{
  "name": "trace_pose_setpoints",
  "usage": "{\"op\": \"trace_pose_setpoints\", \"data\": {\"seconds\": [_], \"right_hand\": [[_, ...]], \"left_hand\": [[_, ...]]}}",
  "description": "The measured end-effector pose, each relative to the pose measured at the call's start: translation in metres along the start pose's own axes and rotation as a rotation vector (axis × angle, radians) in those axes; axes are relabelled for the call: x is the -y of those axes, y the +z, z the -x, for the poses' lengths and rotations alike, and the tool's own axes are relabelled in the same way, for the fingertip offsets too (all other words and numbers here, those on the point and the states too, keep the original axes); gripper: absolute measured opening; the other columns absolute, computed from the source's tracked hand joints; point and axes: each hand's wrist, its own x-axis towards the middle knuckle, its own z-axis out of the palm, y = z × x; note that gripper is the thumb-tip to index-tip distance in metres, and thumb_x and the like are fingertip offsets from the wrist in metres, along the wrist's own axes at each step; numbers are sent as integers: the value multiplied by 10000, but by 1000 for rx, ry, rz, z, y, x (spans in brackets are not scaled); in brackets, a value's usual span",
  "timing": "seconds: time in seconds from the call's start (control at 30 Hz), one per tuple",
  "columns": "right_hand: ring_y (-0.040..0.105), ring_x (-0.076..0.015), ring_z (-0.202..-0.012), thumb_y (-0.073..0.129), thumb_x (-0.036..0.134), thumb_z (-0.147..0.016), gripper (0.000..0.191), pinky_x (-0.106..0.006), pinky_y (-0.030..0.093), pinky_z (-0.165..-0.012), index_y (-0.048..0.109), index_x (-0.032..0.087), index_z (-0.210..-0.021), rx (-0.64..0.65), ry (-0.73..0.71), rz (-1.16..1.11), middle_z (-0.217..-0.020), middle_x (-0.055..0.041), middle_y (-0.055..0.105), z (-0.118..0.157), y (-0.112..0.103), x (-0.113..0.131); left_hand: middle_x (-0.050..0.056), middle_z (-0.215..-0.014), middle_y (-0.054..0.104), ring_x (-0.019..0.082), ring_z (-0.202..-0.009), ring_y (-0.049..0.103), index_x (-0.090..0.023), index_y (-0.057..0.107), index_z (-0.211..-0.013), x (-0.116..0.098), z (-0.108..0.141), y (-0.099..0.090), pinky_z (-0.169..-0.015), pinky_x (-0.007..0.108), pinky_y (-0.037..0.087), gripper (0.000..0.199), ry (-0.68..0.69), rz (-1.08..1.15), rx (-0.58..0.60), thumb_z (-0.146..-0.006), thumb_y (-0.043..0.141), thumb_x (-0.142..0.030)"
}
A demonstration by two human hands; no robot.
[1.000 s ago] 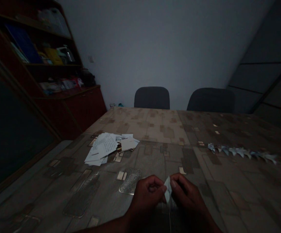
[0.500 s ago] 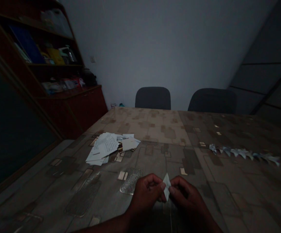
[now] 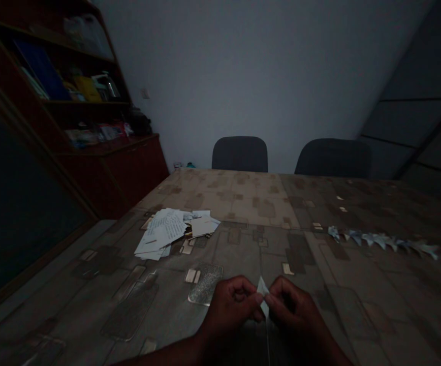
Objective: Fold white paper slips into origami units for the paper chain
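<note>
A small piece of folded white paper (image 3: 262, 285), pointed at the top, is pinched between my two hands near the front of the table. My left hand (image 3: 233, 305) grips its left edge with thumb and curled fingers. On the other edge, the thumb and fingers of my right hand (image 3: 292, 307) are closed. The two thumbs nearly meet over the paper's middle and cover part of it. To the right lies a row of folded paper pieces (image 3: 382, 241), joined or set close together; I cannot tell which.
A loose pile of printed paper sheets (image 3: 163, 231) lies on the left of the patterned tablecloth (image 3: 243, 203). Two grey chairs (image 3: 239, 153) stand behind the far edge. A wooden cabinet (image 3: 129, 168) with filled shelves is at the left.
Both thumbs have come closer together over the folded paper and cover more of its middle. The paper looks narrower and sits slightly lower. The paper pile and row have stayed put.
</note>
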Motion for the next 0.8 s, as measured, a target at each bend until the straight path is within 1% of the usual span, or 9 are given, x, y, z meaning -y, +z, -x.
{"op": "trace_pose_setpoints", "data": {"seconds": [0.13, 0.23, 0.3, 0.47, 0.57, 0.67, 0.8], "right_hand": [[382, -124, -546, 558, 379, -803, 257, -235, 307, -519, 439, 219, -641, 22, -6, 46, -574, 60, 398, -2, -2, 0], [377, -119, -537, 566, 363, -798, 262, -231, 296, -516, 433, 217, -626, 31, -12, 96, -562, 62, 400, -4, -1, -1], [373, -117, -532, 572, 353, -788, 256, -231, 292, -516, 435, 216, -621, 31, -19, 98, -555, 64, 398, -4, 0, 0], [372, -122, -542, 576, 370, -769, 244, -236, 289, -518, 466, 211, -621, -40, -14, 25, -558, 62, 395, -3, 4, 5], [361, -121, -546, 556, 350, -771, 223, -235, 277, -512, 453, 213, -627, -16, -21, 27, -566, 64, 379, -2, 4, 7], [370, -122, -557, 532, 296, -774, 191, -234, 281, -519, 436, 216, -631, 25, -57, 73, -581, 62, 380, -2, 3, 6], [369, -124, -560, 502, 278, -783, 186, -235, 279, -517, 417, 221, -627, 6, -85, 96, -583, 61, 375, -3, 3, 3]], "left_hand": [[3, -552, 601, 124, -508, 551, -121, 615, -693, -4, -2, -1, -519, 211, 394, 241, 16, -65, 29, -709, 703, -344], [-23, -565, 546, 104, -528, 491, -118, 637, -684, -9, -4, -1, -522, 198, 355, 164, 73, -124, 0, -690, 694, -271], [-32, -557, 518, 99, -533, 456, -122, 627, -650, -11, -5, -1, -521, 197, 335, 144, 81, -139, -22, -678, 688, -250], [-34, -534, 494, 102, -518, 425, -130, 601, -626, -13, -4, 0, -507, 206, 313, 200, 36, -89, -36, -669, 681, -309], [-33, -516, 484, 103, -508, 409, -136, 579, -613, -13, -3, 1, -499, 210, 302, 235, 17, -67, -26, -654, 684, -343], [-37, -529, 469, 100, -521, 390, -141, 561, -603, -11, -4, 2, -504, 208, 294, 240, 47, -82, -23, -652, 683, -342], [-35, -558, 470, 102, -544, 390, -131, 590, -639, -10, -4, 3, -519, 209, 300, 194, 78, -114, -42, -672, 663, -309]]}}
